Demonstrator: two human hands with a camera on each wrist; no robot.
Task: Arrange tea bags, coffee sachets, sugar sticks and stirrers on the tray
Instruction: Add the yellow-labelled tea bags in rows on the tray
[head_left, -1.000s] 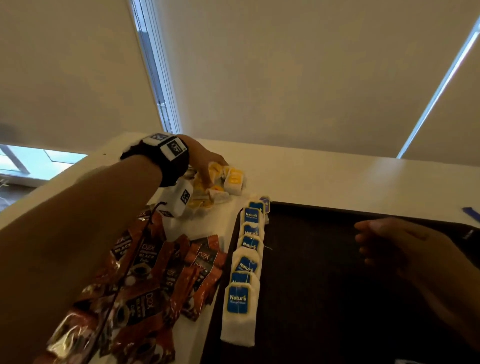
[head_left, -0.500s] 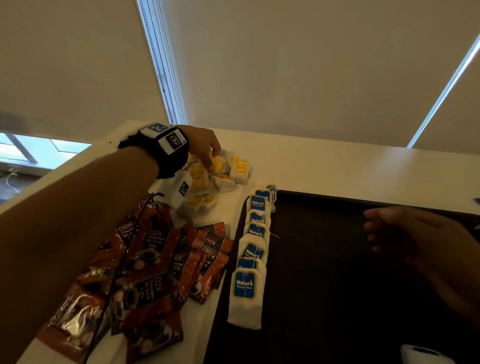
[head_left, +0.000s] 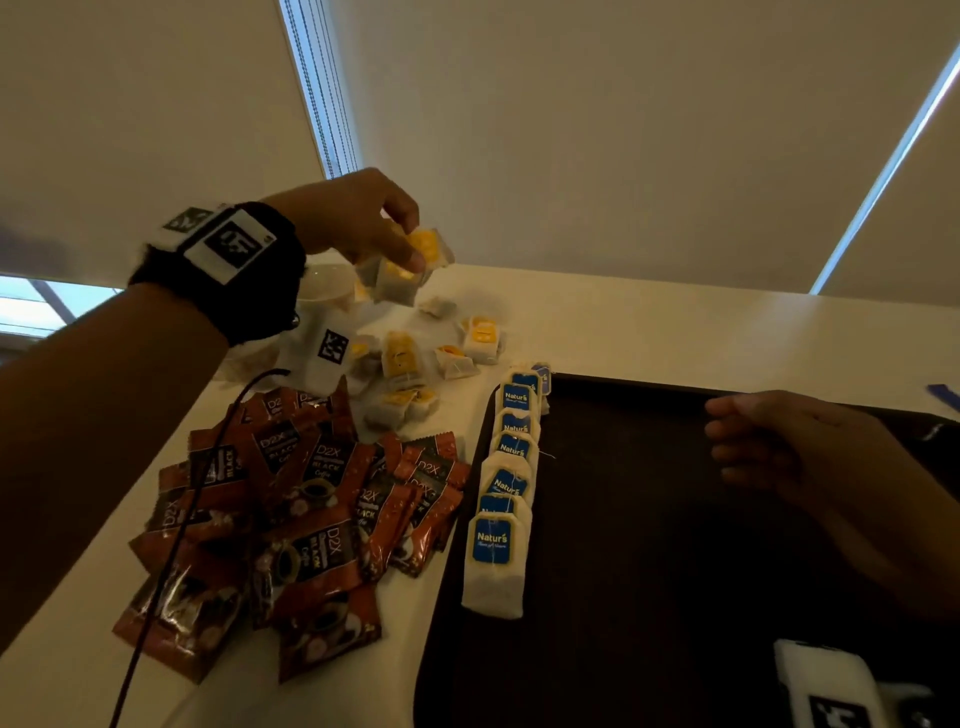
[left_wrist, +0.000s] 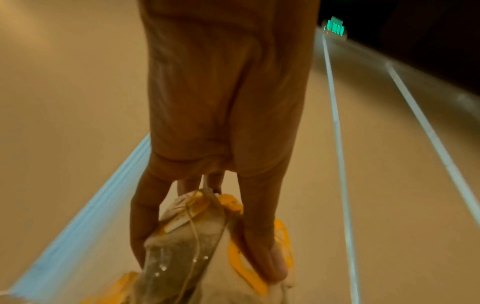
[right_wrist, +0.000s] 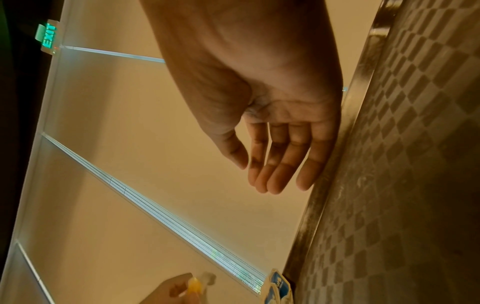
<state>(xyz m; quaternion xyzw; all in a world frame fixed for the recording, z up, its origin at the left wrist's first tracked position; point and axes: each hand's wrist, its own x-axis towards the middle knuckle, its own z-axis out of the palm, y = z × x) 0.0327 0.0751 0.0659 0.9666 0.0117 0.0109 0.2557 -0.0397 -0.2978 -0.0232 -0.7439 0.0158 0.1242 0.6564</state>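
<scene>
Several yellow-tagged tea bags (head_left: 410, 260) hang pinched in our left hand (head_left: 353, 218) above the loose pile (head_left: 415, 358) on the counter (head_left: 675, 332), likely bound for the tray (head_left: 649, 519) beside the blue-tagged row (head_left: 506, 483), while our right hand (head_left: 795, 447) waits slack and empty over it.

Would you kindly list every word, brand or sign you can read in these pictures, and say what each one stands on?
"Natur's": blue labels of the tea bags lined along the tray edge; the smaller line beneath is unreadable.
"D2X" and "BLACK Coffee": brown coffee sachets piled on the table.
"EXIT": green sign in the right wrist view.
Yellow-tagged tea bags: print too blurred to read.
</scene>
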